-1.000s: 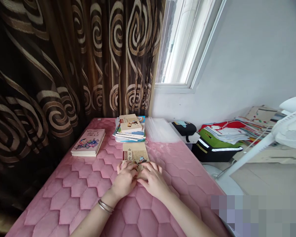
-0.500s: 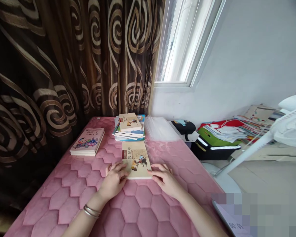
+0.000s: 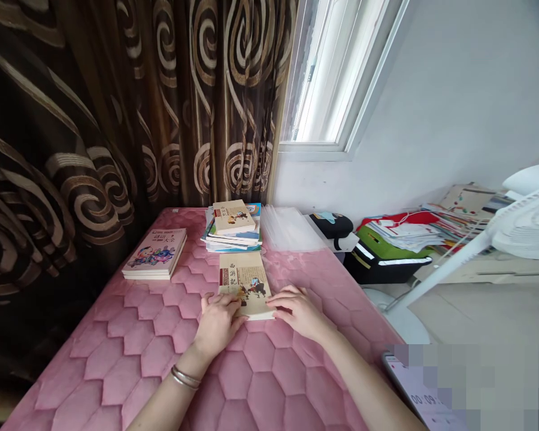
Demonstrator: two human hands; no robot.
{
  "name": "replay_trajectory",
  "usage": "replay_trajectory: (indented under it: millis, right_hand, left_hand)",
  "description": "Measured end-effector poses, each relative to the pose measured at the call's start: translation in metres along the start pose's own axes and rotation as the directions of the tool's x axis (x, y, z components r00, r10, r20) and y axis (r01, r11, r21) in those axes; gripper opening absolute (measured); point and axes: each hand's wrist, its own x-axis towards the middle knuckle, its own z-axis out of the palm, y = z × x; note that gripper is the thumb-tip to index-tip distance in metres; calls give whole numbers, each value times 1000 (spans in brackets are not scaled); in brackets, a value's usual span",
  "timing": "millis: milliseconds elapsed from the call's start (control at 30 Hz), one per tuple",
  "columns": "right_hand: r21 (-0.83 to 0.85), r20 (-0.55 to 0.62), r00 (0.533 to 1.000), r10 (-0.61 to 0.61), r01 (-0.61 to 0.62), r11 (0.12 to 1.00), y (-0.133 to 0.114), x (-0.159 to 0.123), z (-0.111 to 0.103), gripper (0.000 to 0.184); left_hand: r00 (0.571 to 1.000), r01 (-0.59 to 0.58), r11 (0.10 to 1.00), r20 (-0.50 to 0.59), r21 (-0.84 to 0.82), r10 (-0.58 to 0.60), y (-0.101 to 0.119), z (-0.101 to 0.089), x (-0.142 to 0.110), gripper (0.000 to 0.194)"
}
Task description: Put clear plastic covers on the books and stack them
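Note:
A beige paperback book (image 3: 248,276) with Chinese characters and painted figures on its cover lies flat on the pink quilted surface in front of me. My left hand (image 3: 219,315) covers its near left corner, fingers over the cover and thumb at the near edge. At the near right corner, my right hand (image 3: 295,309) has its fingertips on the side of the book. The fingers of both hands are bent around these corners; their undersides are hidden. Just beyond lies a smaller beige book (image 3: 233,216) on top of a stack of books (image 3: 213,244).
Pink-covered books (image 3: 155,254) lie at the left. Clear plastic sheets (image 3: 287,227) rest beside the stack. A phone (image 3: 415,383) showing a timer is at the lower right. A white fan (image 3: 449,263), a black-and-green bag (image 3: 386,254) and papers stand beyond the right edge.
My left hand has slid right, further over the book's near left corner. My right hand stays at the right corner. The whole view has shifted slightly.

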Motion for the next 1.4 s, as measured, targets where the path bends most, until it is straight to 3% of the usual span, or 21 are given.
replay_trajectory:
  millis: [500, 733, 833, 967, 1033, 1133, 1300, 1400]
  right_hand:
    - [80, 131, 991, 16, -27, 996, -1, 36, -19, 33]
    - [87, 151, 988, 28, -42, 995, -4, 40, -22, 41]
    - [113, 136, 990, 37, -53, 992, -5, 31, -17, 35]
    - [131, 61, 998, 13, -21, 991, -3, 13, -6, 12]
    - [164, 40, 999, 16, -22, 986, 0, 4, 0, 4]
    - [209, 35, 998, 57, -63, 976, 5, -6, 6, 11]
    - [371, 118, 991, 59, -99, 923, 15, -6, 5, 16]
    - [451, 124, 974, 191, -227, 863, 16, 7, 5, 23]
  left_hand:
    - [1000, 25, 998, -14, -51, -26, -1, -2, 1, 25]
    - [999, 39, 997, 4, -60, -39, 1, -3, 0, 23]
    - [999, 40, 998, 3, -52, -39, -1, -3, -1, 24]
    - [999, 43, 995, 29, -90, -41, -4, -4, -3, 26]
    - [997, 73, 991, 34, -113, -69, -7, -4, -3, 23]
    - [983, 186, 972, 33, -145, -183, -13, -2, -3, 23]
    - [956, 283, 906, 21, -316, -291, -24, 6, 0, 21]
    - [933, 322, 837, 0, -443, -359, -33, 9, 8, 26]
